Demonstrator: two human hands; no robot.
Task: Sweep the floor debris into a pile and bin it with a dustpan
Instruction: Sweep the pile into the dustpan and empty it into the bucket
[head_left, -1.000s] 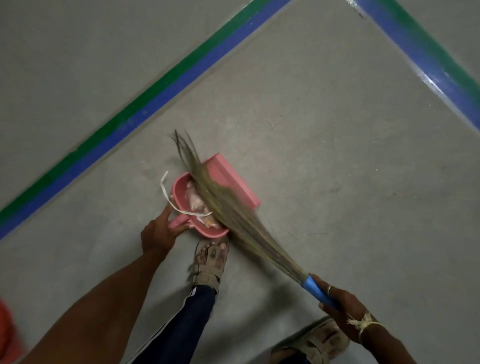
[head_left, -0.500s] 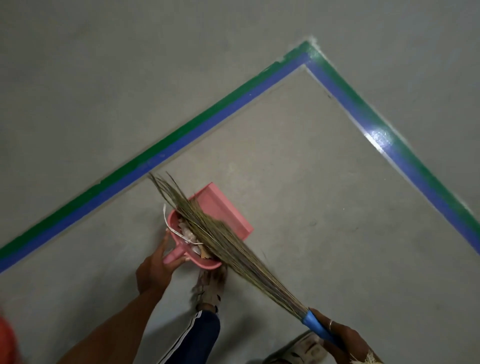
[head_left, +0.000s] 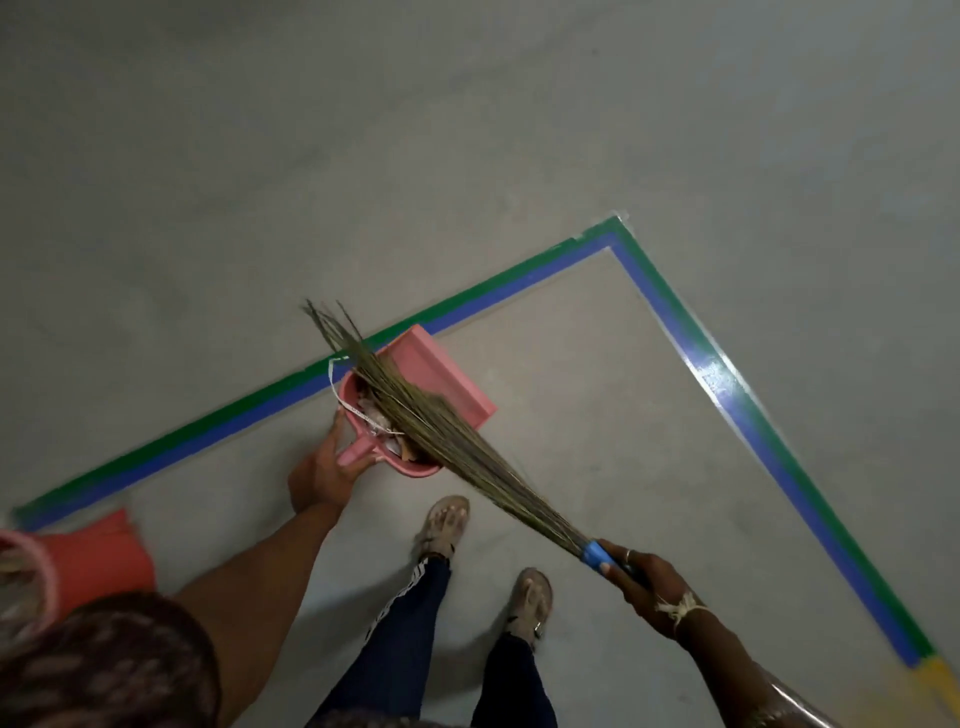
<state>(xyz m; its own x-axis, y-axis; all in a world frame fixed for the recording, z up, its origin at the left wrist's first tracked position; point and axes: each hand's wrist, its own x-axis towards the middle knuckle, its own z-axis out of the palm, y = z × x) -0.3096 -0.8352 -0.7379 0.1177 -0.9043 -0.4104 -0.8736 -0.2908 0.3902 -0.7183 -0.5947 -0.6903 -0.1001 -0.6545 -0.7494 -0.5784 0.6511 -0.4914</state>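
My left hand (head_left: 323, 470) grips the handle of a pink dustpan (head_left: 447, 382), held above the grey floor with its flat lip pointing away from me. Paper scraps and a white strip of debris (head_left: 379, 418) lie in its deep back end. My right hand (head_left: 641, 579) grips the blue handle of a grass broom (head_left: 441, 431). The bristles lie across the dustpan over the debris, their tips reaching past its far left edge.
A red bin (head_left: 88, 556) with a pink rim stands at the lower left, partly cut off by the frame. Green and blue floor tape (head_left: 670, 317) forms a corner ahead. My two sandalled feet (head_left: 447, 525) stand just below the dustpan.
The view has risen and pulled back, showing more floor, both feet and the red bin. The dustpan with the broom laid over it has come up off the floor.
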